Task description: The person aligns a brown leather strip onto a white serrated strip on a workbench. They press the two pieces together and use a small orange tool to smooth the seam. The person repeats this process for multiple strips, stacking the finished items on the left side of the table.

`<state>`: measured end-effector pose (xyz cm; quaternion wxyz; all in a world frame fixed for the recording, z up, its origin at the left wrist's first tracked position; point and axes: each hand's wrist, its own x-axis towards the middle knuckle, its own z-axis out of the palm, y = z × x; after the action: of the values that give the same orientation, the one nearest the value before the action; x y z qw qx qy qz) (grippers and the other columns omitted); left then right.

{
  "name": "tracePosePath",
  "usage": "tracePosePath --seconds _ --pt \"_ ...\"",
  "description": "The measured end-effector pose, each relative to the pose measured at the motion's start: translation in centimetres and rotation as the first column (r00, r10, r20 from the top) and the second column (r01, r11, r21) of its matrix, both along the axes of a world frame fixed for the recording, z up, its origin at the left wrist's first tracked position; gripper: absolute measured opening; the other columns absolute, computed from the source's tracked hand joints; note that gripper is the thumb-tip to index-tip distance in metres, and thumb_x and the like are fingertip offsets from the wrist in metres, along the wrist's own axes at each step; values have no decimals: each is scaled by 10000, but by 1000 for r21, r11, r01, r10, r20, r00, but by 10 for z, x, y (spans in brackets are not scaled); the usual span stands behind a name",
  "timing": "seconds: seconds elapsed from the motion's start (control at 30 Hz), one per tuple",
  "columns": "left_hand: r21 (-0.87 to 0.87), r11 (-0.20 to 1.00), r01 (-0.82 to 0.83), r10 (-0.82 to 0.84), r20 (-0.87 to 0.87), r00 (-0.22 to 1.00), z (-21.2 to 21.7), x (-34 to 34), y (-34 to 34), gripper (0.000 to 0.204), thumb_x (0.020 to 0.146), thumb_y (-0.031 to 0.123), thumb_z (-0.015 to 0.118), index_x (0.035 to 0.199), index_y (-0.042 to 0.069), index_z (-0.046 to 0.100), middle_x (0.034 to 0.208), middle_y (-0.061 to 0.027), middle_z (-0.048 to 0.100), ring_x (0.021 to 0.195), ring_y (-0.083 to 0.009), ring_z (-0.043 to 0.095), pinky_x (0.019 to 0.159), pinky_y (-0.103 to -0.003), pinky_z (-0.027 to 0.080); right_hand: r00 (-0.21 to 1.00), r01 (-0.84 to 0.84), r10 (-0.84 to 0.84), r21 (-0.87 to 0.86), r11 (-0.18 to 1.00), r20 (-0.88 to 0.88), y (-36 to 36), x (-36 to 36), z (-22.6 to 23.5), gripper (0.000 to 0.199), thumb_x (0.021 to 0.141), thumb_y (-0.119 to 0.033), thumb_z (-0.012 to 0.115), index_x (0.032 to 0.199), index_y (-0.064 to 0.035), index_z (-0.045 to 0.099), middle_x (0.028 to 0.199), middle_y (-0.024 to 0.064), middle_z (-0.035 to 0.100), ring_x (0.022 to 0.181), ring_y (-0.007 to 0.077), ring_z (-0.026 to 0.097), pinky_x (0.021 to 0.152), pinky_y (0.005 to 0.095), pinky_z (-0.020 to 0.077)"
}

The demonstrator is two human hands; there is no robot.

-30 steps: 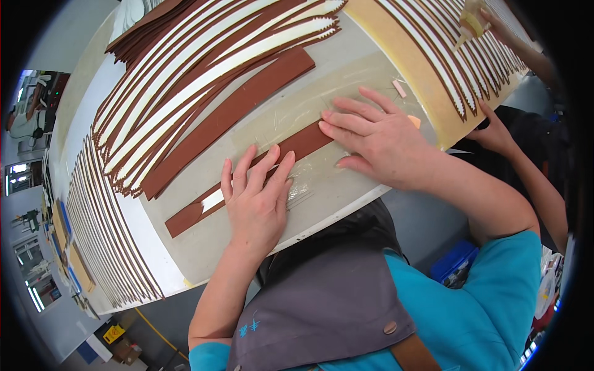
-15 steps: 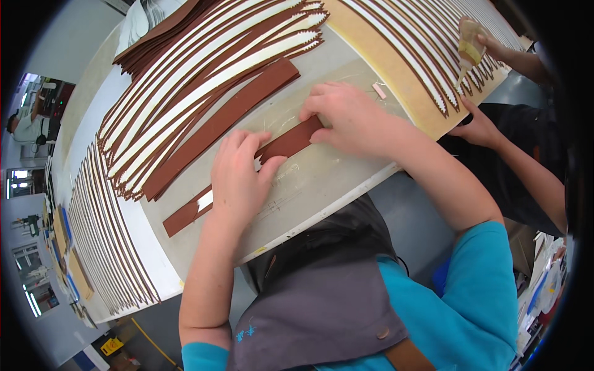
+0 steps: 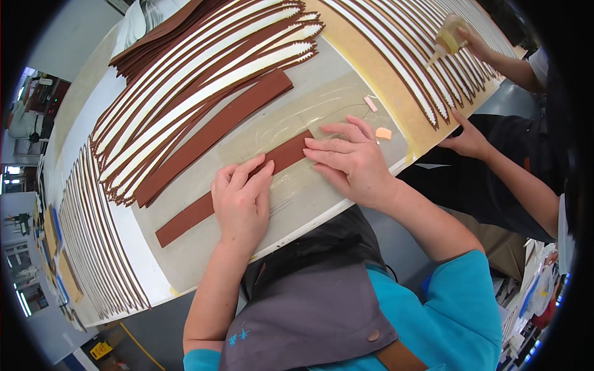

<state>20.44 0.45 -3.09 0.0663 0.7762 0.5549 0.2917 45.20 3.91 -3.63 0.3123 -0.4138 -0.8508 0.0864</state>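
A narrow brown strip (image 3: 291, 153), probably leather, lies slantwise on the pale work mat in front of me. Its upper face is brown along the visible length. My left hand (image 3: 242, 196) rests across the strip's middle, fingers laid on it and covering part of it. At the strip's right end, my right hand (image 3: 352, 162) has its fingers stretched out and apart, the fingertips touching the edge. Neither hand grips the strip. A wider brown strip (image 3: 216, 133) lies just beyond, roughly parallel. Small pink (image 3: 370, 103) and orange (image 3: 383, 133) scraps sit beyond my right hand.
Many brown-edged white strips (image 3: 210, 74) are heaped at the back left. More stand in a row at the left (image 3: 102, 241). On a tan board (image 3: 377, 68), a co-worker's hand (image 3: 473, 43) holds a glue bottle (image 3: 448, 38) over further strips. The table edge (image 3: 309, 221) runs near my apron.
My pinching hands have loosened and now lie on the strip. White patches seen on it before no longer show. The orange scrap has come into view. The co-worker's bottle has moved left.
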Motion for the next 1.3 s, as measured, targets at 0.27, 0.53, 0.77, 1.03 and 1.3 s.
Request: tracePosePath --seconds 0.27,0.53,0.77,1.03,1.3 --pt "75 997 -15 19 -52 998 -3 0 2 243 873 67 790 1109 121 817 1178 -14 754 1049 -280 607 951 -395 472 999 30 -31 -33 999 -13 -1 1 0 422 823 -193 827 1224 -94 740 1341 16 700 1320 294 569 1165 532 372" --pt "22 1000 9 -9 -24 1000 -1 0 3 263 871 13 772 1122 80 815 1158 -60 754 1080 -303 612 972 -395 488 998 58 -56 -44 997 26 -2 -1 3 415 811 -210 833 1200 -94 745 1379 57 650 1356 313 539 1161 525 373" --pt "32 999 14 -14 -12 1000 -5 -1 4 270 842 36 804 1105 96 819 1158 -41 755 1031 -281 618 936 -388 484 998 66 -68 -124 990 -16 -1 1 5 457 804 -222 849 1240 -121 753 1492 82 596 1432 354 486 1169 545 355" --pt "-25 999 28 -28 4 1000 2 -1 3 263 877 8 759 1130 63 805 1178 -70 742 1090 -303 609 969 -393 485 995 7 7 -134 991 99 0 -2 6 415 852 -174 802 1252 -82 733 1467 17 632 1463 290 476 1201 543 304" --pt "-44 998 48 -49 -14 999 -1 -25 -18 298 878 1 742 1167 61 785 1238 -79 715 1128 -309 604 990 -407 476 991 23 -9 -106 994 132 2 -3 7 362 891 -179 778 1240 -91 743 1426 -10 670 1414 297 521 1204 556 307"
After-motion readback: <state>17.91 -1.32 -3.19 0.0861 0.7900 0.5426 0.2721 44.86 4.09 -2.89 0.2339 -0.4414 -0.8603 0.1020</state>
